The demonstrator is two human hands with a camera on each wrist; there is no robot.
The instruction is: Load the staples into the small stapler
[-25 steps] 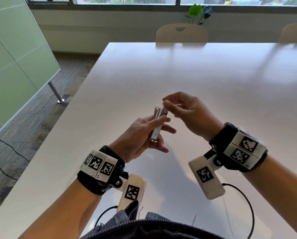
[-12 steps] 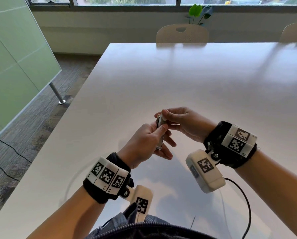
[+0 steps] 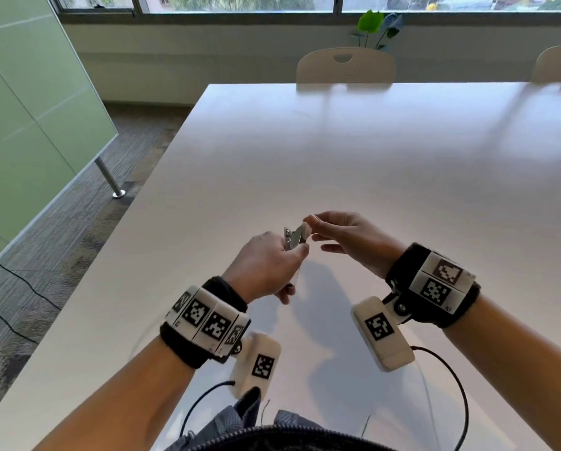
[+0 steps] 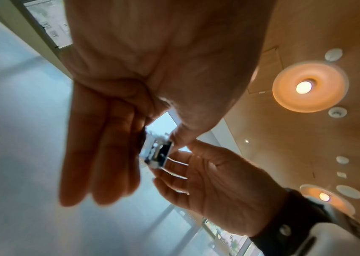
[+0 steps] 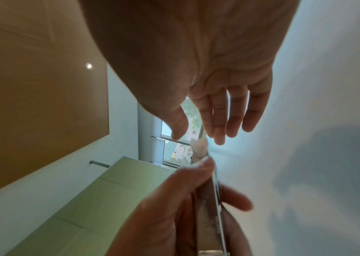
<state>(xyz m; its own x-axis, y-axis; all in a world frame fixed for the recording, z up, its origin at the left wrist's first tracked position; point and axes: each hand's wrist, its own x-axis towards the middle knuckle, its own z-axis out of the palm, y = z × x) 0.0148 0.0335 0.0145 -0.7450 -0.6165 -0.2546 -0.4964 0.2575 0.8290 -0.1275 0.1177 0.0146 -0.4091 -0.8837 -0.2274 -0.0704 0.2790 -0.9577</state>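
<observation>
1. In the head view, a small metal stapler [image 3: 294,242] is held above the white table [image 3: 370,164] in the left hand [image 3: 266,266], whose fingers and thumb are curled round its lower part. Its top piece is seen swung up, away from the body, and the tip of that piece is pinched by the thumb and forefinger of the right hand [image 3: 350,239]; the other right fingers are stretched out loosely. Marker bands are worn on both wrists. An empty chair [image 3: 346,65] is seen at the far edge of the table, a potted plant [image 3: 377,26] behind it, and a green partition [image 3: 28,118] to the left. No staples can be made out in this view.

2. In the left wrist view, the stapler [image 4: 158,153] is seen end-on between the two hands, an angle not given from the head. The left hand's [image 4: 152,69] long fingers are laid flat along one side. The right hand's [image 4: 214,187] palm is seen just behind it. Ceiling lamps [image 4: 308,87] are shown only here.

3. In the right wrist view, the long metal side of the stapler [image 5: 212,207] is seen running up out of the left hand [image 5: 174,216]. At its tip a pale end piece is met by the fingers of the right hand [image 5: 207,78]. Whether staples are inside cannot be told.
</observation>
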